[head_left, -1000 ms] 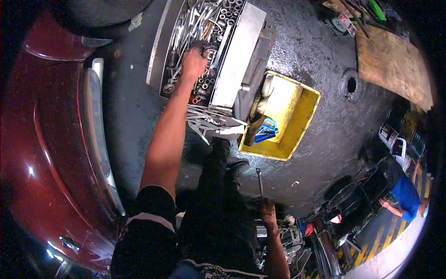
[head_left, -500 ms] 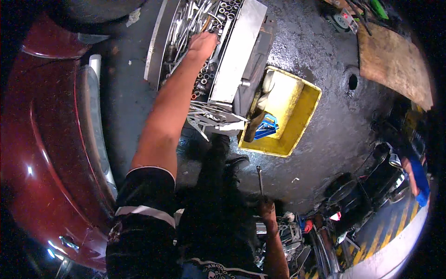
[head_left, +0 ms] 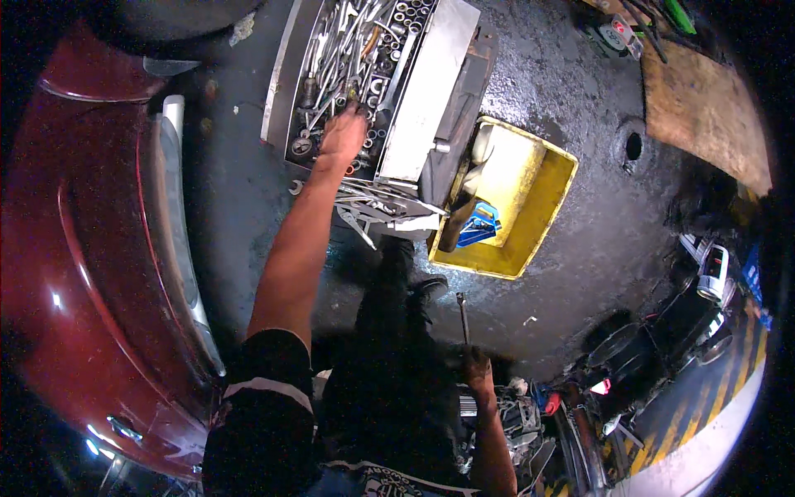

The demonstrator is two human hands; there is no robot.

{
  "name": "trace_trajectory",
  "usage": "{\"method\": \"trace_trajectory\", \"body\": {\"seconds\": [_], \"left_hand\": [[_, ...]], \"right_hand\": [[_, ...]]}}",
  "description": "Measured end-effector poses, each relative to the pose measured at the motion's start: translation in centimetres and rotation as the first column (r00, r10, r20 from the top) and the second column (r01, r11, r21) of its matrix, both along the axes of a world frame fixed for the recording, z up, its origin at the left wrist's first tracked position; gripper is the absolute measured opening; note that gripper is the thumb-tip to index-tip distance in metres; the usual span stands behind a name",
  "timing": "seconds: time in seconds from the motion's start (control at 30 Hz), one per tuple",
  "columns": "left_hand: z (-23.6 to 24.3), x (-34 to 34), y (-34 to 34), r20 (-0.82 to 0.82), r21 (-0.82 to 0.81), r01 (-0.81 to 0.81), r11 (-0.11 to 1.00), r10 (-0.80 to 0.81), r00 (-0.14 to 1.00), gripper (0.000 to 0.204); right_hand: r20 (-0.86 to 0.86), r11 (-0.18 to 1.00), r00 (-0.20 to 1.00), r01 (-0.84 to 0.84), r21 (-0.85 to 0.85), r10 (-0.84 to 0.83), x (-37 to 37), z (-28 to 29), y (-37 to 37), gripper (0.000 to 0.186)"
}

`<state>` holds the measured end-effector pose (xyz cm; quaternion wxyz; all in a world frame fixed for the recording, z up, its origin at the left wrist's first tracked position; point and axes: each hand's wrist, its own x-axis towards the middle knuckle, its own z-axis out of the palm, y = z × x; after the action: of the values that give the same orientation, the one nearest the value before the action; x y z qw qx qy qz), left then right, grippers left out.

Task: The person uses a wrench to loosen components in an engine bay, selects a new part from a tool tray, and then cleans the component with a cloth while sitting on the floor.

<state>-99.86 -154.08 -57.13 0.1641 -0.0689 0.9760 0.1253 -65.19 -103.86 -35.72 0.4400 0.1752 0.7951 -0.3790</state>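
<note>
My left hand [head_left: 343,135] reaches into the near part of an open metal toolbox [head_left: 279,91]. Its fingers are bent and drawn together among loose sockets [head_left: 370,132]; their tips are dark, and what they pinch, if anything, is hidden. Spanners [head_left: 341,37] and other long tools fill the box's far left part, and a large spanner [head_left: 399,73] lies along its right side. My right hand [head_left: 477,370], low and to the right, is closed round the handle of a slim metal wrench [head_left: 464,316] whose head points away from me.
Pliers and spanners [head_left: 360,217] lie at the toolbox's near end. To its right stands a yellow bin [head_left: 542,224] with a blue object [head_left: 479,225] inside. A red car [head_left: 91,248] borders the left. Metal parts [head_left: 517,431] lie at lower right; a wooden board [head_left: 704,112] lies far right.
My left hand has drawn back toward me, from the middle of the toolbox to the sockets in its nearer part. My right hand keeps the wrench in nearly the same place.
</note>
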Motion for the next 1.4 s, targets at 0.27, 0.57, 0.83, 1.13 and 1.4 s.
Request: {"method": "trace_trajectory", "body": {"seconds": [0.27,0.57,0.83,1.13,1.4], "left_hand": [[9.5,3.1,1.1,0.127,0.644,-0.509,0.571,0.577,0.807,0.037],[19.7,4.6,6.2,0.515,0.641,-0.097,-0.761,0.333,0.79,0.05],[31.3,5.1,13.7,0.502,0.55,-0.214,-0.807,0.115,0.857,0.047],[50.0,12.5,28.6,0.085,0.988,-0.095,-0.121,-0.084,0.993,0.045],[59.1,24.8,45.6,-0.138,0.99,0.13,-0.048,-0.395,0.908,0.04]], "right_hand": [[-0.128,0.996,0.987,-0.091,0.019,0.093,0.2,-0.7,1.5,0.024],[-0.267,0.792,0.749,-0.6,0.113,0.606,-3.0,0.7,-1.8,0.024],[-0.056,0.828,0.83,0.545,-0.134,-0.555,-8.9,13.3,-5.1,0.022],[-0.097,0.702,0.753,0.548,-0.455,-0.651,-7.7,33.1,1.2,0.027],[-0.233,0.729,0.728,0.495,-0.473,-0.645,7.8,38.8,15.4,0.031]]}}
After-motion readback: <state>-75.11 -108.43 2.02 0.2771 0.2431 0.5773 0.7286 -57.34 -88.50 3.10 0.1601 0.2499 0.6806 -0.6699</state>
